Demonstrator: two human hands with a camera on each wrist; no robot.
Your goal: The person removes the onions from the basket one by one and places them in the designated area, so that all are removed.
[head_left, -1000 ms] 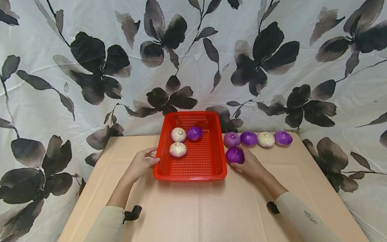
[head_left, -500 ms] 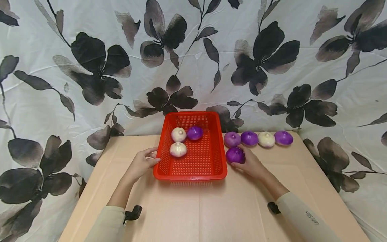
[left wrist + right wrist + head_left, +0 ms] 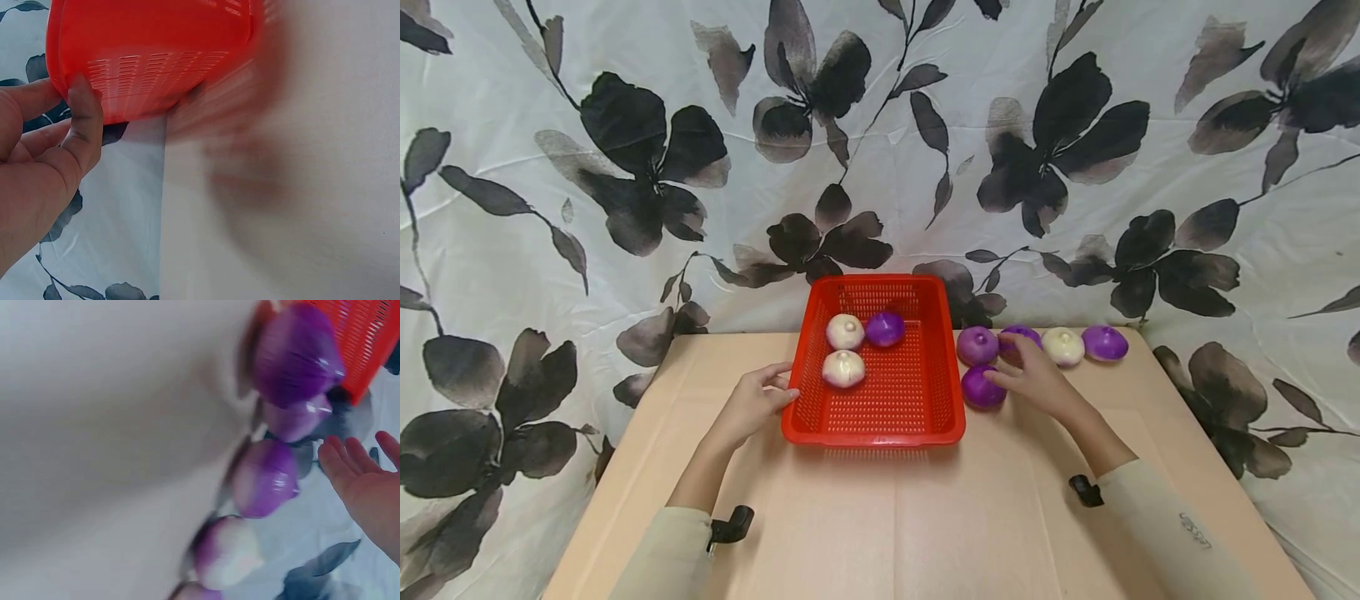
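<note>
Nearest you: two pale sleeves (image 3: 658, 554), each w/ a dark wrist mount (image 3: 731, 527), over the tan table (image 3: 880, 533).

Your L hand (image 3: 754, 407) pinches the red basket (image 3: 872, 439) at its L rim, thumb on the outside, fingers bent behind. Your R hand (image 3: 1039, 379) is well spread, fingers straight, nothing in grip; the R wrist view shows a gap btwn fingertips and onions.

Risks, in my judgement: a low sweep of the R hand could set a round onion rolling, poss. off the back, since the row sits along the table's far edge. A tug by the L hand could tip or slide the basket and shift its loose load. Whether its base sits fully flat: can't tell.

Positions, near to far: front purple onion (image 3: 981, 391) lies just beside the R thumb, on the basket's R side. In the basket, R of the L hand: a nearer white onion (image 3: 843, 369), w/ another white onion (image 3: 846, 332) and a purple onion (image 3: 885, 329) behind. Back row, L to R: mauve onion (image 3: 977, 345), a purple one partly hidden by R fingers, cream onion (image 3: 1063, 347), end purple onion (image 3: 1105, 342). Farthest: floral cloth (image 3: 925, 233).
</note>
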